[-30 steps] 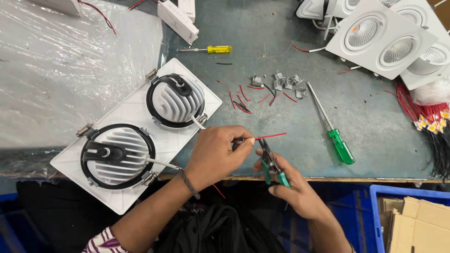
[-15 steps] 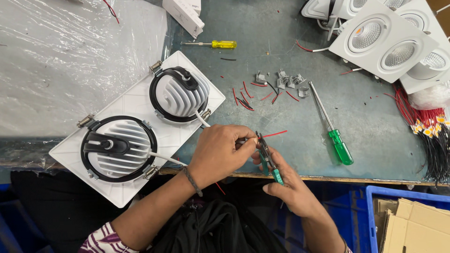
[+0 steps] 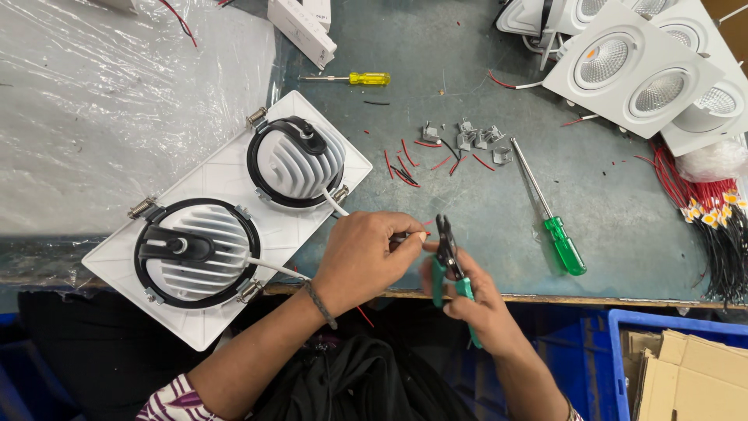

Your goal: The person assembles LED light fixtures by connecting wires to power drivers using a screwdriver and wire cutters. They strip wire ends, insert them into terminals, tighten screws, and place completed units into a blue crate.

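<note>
Wire end (image 3: pixel 407 236) pinched in our left hand (image 3: pixel 362 257) at lower centre; our right hand (image 3: pixel 475 300) grips green-handled cutters (image 3: pixel 448 261), jaws just beside it.

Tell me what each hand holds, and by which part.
Right hand: green-handled pliers, by the handles. Left hand: thin wire, pinched near its end.

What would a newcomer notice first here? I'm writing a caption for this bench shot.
Front and centre, the left hand pinches a thin wire while the right hand works green-handled pliers. Left of them lies a white twin downlight, fins up; a green screwdriver lies to the right.
</note>
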Demonstrator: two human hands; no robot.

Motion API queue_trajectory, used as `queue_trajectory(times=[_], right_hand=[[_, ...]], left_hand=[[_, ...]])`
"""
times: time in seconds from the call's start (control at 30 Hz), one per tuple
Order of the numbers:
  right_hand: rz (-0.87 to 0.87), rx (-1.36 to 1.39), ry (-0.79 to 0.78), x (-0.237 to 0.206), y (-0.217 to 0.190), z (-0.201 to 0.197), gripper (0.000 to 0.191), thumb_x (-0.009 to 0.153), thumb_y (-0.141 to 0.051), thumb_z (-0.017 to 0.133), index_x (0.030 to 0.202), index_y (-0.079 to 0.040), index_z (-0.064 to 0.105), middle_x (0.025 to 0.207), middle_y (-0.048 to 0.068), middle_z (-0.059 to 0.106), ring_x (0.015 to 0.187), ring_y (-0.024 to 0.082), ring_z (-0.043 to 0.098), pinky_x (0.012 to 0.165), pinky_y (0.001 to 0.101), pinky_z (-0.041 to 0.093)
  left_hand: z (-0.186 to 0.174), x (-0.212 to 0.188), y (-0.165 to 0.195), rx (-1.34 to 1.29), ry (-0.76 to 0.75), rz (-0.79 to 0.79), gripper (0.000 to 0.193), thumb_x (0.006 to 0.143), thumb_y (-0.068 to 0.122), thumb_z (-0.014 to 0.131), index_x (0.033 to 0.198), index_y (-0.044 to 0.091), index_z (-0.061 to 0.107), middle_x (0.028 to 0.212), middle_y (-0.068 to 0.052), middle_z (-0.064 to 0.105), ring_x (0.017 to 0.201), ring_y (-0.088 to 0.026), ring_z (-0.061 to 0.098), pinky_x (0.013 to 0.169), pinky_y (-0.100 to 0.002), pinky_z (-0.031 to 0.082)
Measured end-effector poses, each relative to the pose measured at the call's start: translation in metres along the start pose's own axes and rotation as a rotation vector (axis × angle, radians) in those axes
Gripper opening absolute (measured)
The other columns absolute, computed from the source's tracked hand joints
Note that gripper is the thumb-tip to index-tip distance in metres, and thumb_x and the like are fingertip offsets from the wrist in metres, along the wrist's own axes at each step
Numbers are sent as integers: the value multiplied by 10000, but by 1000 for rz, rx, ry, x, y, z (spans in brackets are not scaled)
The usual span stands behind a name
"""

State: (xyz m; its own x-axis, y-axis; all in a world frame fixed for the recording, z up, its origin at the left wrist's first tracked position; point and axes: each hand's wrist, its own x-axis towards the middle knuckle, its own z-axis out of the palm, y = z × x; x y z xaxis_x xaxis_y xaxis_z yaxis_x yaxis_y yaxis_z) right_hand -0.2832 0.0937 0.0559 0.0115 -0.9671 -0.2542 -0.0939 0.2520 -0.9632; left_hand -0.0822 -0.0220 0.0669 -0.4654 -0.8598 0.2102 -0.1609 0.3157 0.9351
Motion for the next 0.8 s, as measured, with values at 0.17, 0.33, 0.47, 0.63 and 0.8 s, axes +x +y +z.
queue_trajectory(times=[0.17, 0.33, 0.47, 0.63, 0.8], right_hand=[[-122, 209, 47, -6, 4, -12, 944, 637, -171, 628, 1535, -7, 388, 1377, 201, 568, 1231, 335, 594, 1062, 502, 475], [-326, 404, 133, -24, 10, -30, 848, 799, -125, 587, 1598, 22, 341, 1449, 252, 516, 1339, 409, 532, 1143, 619, 411], [-349, 459, 100, -38, 12, -41, 902, 770, -78, 652, 1611, 9, 339, 1448, 249, 500, 1347, 413, 503, 1204, 639, 386], [-346, 447, 54, -38, 22, -29, 909, 725, -47, 596, 1598, 18, 353, 1442, 258, 500, 1356, 418, 499, 1206, 629, 393], [-351, 429, 31, -39, 22, -22, 940, 706, -46, 592, 1613, 20, 353, 1459, 261, 505, 1372, 426, 513, 1172, 615, 419]], left_hand=[[-3, 3, 1, -9, -65, 13, 209, 881, 237, 697, 1018, 108, 788, 900, -68, 776, 576, -219, 689, 569, -342, 532], [-38, -20, -4, 129, -147, 347, 270, 888, 109, 662, 1142, 51, 730, 1131, -111, 713, 945, -288, 706, 778, -365, 566], [-66, -46, -23, 615, -478, 401, 129, 782, 116, 672, 894, 81, 727, 919, -61, 688, 915, -299, 681, 741, -418, 549], [-59, -57, -40, 913, -518, 540, 63, 750, 135, 649, 765, 82, 680, 875, -77, 639, 852, -282, 666, 693, -417, 542], [-53, -53, -40, 670, -494, 516, 100, 803, 66, 658, 891, 43, 698, 881, -107, 624, 828, -289, 669, 714, -410, 544]])
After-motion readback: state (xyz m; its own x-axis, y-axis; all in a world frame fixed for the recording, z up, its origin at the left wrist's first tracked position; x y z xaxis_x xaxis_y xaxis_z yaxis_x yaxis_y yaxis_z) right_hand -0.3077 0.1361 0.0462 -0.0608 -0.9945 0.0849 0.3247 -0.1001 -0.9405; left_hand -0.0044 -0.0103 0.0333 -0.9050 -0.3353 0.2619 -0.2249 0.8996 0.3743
